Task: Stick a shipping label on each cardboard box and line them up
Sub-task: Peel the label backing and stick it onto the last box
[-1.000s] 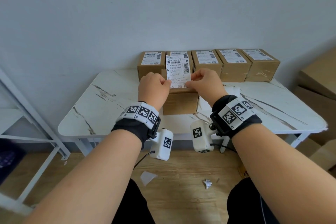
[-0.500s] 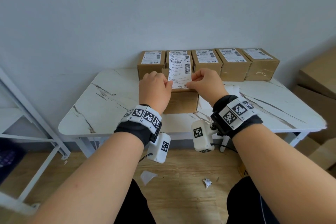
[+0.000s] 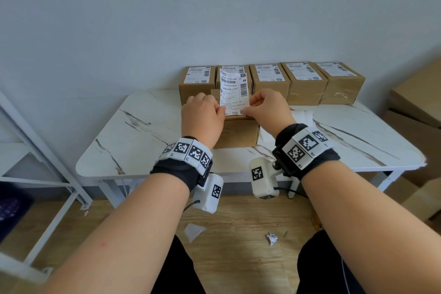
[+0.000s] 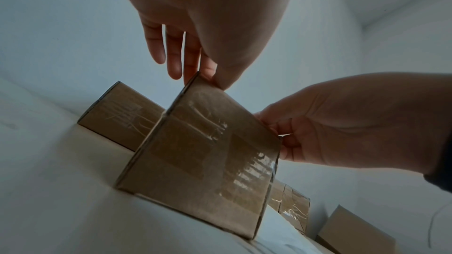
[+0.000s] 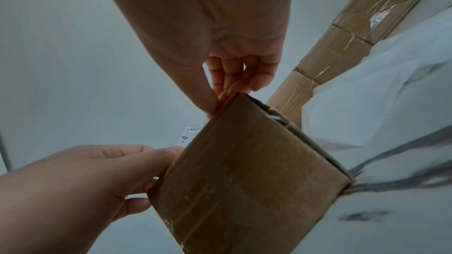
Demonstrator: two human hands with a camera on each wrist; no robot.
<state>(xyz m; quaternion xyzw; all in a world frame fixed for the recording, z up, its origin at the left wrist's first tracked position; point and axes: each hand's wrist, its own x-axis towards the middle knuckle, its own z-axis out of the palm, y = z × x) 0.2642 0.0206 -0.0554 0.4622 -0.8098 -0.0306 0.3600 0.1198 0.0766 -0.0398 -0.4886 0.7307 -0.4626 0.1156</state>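
A white shipping label (image 3: 235, 93) stands nearly upright over an unlabelled cardboard box (image 3: 238, 132) at the middle of the marble table (image 3: 143, 138). Its lower edge sits at the box's near top edge. My left hand (image 3: 214, 110) pinches the label's lower left corner and my right hand (image 3: 253, 105) pinches its lower right corner. In the right wrist view a sliver of the label (image 5: 193, 132) shows behind the box (image 5: 244, 181). The left wrist view shows the box (image 4: 203, 157) from below, with the label hidden. Several labelled boxes (image 3: 269, 81) stand in a row along the wall.
A white backing sheet (image 3: 303, 114) lies on the table to the right of the box. Large cardboard cartons (image 3: 417, 102) stand at the right. A white metal rack (image 3: 35, 150) is on the left. Paper scraps (image 3: 272, 238) lie on the wooden floor.
The label has turned a little and its top leans further towards the wall. Both hands keep their pinch on its lower corners and have barely shifted.
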